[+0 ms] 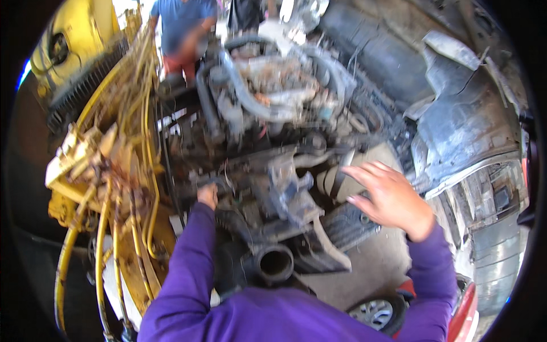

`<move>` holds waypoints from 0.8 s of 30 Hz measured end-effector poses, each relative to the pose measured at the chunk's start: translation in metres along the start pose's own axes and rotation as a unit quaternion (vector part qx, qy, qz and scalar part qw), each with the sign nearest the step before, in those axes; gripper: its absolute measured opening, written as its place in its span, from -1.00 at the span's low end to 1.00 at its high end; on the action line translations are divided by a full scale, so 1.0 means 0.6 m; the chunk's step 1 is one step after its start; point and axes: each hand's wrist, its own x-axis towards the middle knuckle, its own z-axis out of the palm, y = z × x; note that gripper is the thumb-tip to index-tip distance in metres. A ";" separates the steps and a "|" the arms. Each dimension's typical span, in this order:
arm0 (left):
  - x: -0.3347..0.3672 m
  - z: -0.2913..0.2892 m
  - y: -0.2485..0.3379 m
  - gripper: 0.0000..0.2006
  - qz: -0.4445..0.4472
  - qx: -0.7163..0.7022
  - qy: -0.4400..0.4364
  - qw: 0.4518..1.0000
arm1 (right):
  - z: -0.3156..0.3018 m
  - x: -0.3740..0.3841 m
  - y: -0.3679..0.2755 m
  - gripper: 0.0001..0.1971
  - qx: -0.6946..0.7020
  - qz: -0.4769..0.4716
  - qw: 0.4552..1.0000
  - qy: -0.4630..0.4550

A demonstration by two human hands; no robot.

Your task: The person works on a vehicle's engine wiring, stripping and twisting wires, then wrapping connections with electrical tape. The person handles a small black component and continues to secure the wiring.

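My right hand (393, 199) hovers over the right side of the engine bay, its fingers stretched out and the thumb apart. It holds nothing. Just left of its fingertips a greyish strip (339, 174) stands up beside a dark opening. My left hand (208, 195) is at the left of the bay, small in view. Its fingers curl in against dark parts there, and what they grip is hidden. Between the hands sits a grey, dirty metal bracket (290, 191). Nearer to me is a round, open pipe end (274, 263).
Beyond the hands lies a dusty engine (279, 85) with thick hoses. Yellow machinery with bent pipes (105, 239) crowds the left. Worn body panels (456, 119) and stacked tyres (498, 256) stand right. A red car's wheel (376, 313) is near my right elbow. A person (185, 34) stands at the back.
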 end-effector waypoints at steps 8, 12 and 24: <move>-0.064 0.096 0.076 -0.87 -0.335 -0.092 0.058 0.936 | 0.352 0.059 0.030 -0.36 0.025 0.165 0.981 0.095; -0.065 0.061 0.070 -0.85 -0.326 -0.095 0.084 0.937 | 0.368 0.098 0.002 -0.36 0.013 0.132 0.983 0.130; -0.062 0.045 0.022 -0.60 -0.254 -0.022 0.102 0.962 | 0.422 0.160 0.017 -0.63 0.000 0.116 0.959 0.258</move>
